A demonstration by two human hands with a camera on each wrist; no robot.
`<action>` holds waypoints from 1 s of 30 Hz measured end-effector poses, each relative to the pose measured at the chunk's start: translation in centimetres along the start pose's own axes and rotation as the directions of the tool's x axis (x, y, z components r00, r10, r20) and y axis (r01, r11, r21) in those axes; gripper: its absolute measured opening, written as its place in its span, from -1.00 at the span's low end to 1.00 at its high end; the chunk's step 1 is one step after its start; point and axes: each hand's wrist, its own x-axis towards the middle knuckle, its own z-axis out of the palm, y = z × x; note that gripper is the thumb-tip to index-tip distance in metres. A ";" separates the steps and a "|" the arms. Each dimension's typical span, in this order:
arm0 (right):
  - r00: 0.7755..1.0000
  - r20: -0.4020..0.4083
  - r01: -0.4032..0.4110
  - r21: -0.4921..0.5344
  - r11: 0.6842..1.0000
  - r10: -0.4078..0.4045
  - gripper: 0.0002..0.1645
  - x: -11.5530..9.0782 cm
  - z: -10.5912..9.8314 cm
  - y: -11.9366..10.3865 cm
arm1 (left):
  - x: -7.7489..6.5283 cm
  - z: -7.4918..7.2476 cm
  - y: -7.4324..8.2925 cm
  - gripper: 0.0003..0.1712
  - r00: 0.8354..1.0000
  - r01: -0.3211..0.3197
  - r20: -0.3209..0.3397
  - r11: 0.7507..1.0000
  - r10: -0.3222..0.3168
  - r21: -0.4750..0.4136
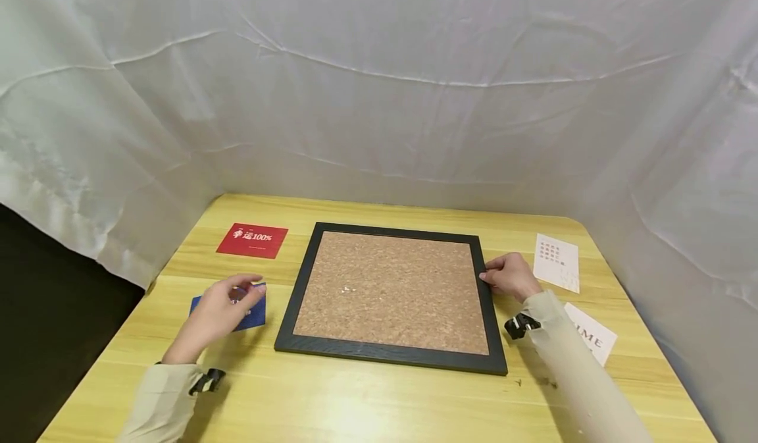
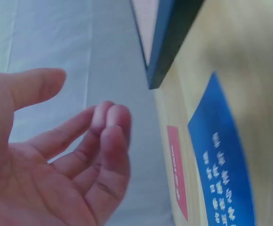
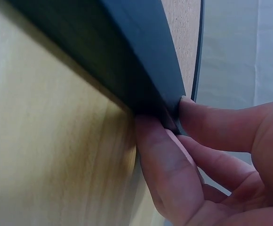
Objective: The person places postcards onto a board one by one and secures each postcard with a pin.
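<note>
Left grip point(image 1: 220, 306) is hovering wide by the blue card point(image 2: 220, 160), nine o'clock of the corkboard point(image 1: 391, 291) sitting on the counter point(image 1: 284, 397); right grip point(image 1: 510, 276) is pinching the corkboard's three-o'clock edge; beyond, the red card point(image 1: 252, 241) is lying at ten o'clock!

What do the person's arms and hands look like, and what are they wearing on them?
The left hand and right hand are ungloved. The left sleeve and right sleeve are pale cream. Small black devices sit at the left wrist and right wrist.
</note>
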 end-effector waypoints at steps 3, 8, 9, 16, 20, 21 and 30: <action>1.000 -0.002 0.004 -0.009 1.000 -0.004 -0.48 0.0 0.0 0.1 | 0.7 -1.3 -0.8 -0.43 0.999 0.007 -0.047 0.998 -0.010 -0.057; 1.000 -0.002 0.005 -0.017 1.000 -0.005 -0.47 0.2 0.1 0.3 | 2.2 -3.2 -2.1 -0.36 0.989 0.072 -0.113 0.978 -0.095 -0.194; 1.000 -0.002 0.006 -0.016 1.000 -0.006 -0.47 0.3 0.1 0.3 | 2.6 -3.6 -2.4 -0.34 0.986 0.085 -0.122 0.970 -0.115 -0.226; 1.000 -0.005 -0.011 -0.012 1.000 0.011 -0.49 0.3 0.2 0.3 | 6.2 -5.3 -3.8 -0.31 0.967 0.116 -0.171 0.927 -0.187 -0.357; 1.000 0.000 -0.006 -0.010 1.000 0.006 -0.47 0.3 0.0 0.3 | 8.1 -5.8 -4.3 -0.30 0.954 0.162 -0.179 0.916 -0.240 -0.366; 1.000 -0.001 -0.006 -0.008 1.000 0.006 -0.47 0.3 0.0 0.3 | 8.6 -5.9 -4.4 -0.28 0.951 0.174 -0.177 0.912 -0.254 -0.372; 1.000 -0.010 -0.009 -0.005 1.000 0.009 -0.48 0.5 0.1 0.3 | 11.8 -6.1 -6.0 -0.25 0.926 0.281 -0.150 0.898 -0.346 -0.340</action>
